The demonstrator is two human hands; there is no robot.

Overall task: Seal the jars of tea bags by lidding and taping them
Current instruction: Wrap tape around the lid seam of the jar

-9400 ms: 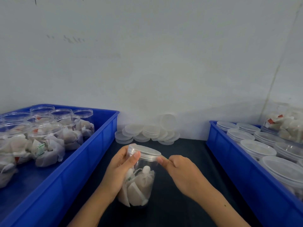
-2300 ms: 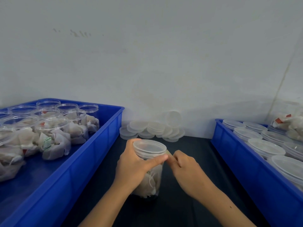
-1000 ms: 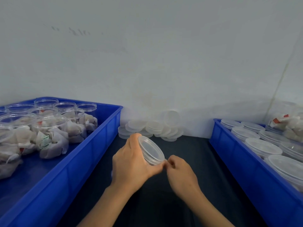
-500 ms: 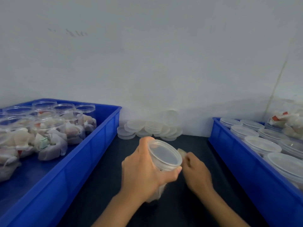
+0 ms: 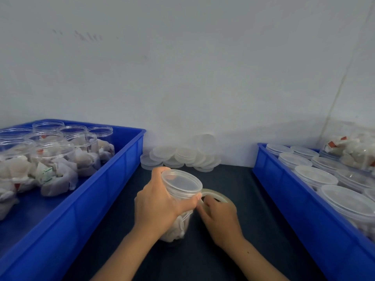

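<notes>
A lidded jar (image 5: 179, 201) of tea bags is held tilted on the dark table (image 5: 233, 250) between two blue trays, its lid (image 5: 181, 182) turned up and to the right. It is gripped around its upper body by the left hand (image 5: 158, 205), fingers curled. Just beside it, a tape roll (image 5: 218, 196) is pinched by the right hand (image 5: 219, 219), close against the jar's rim.

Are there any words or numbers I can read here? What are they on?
None can be read.
Green print on a white tea bag in the left blue plastic crate: too blurred.
Red tags on tea bags at far right: too small.
Faint grey marks on the wall: not legible.
</notes>
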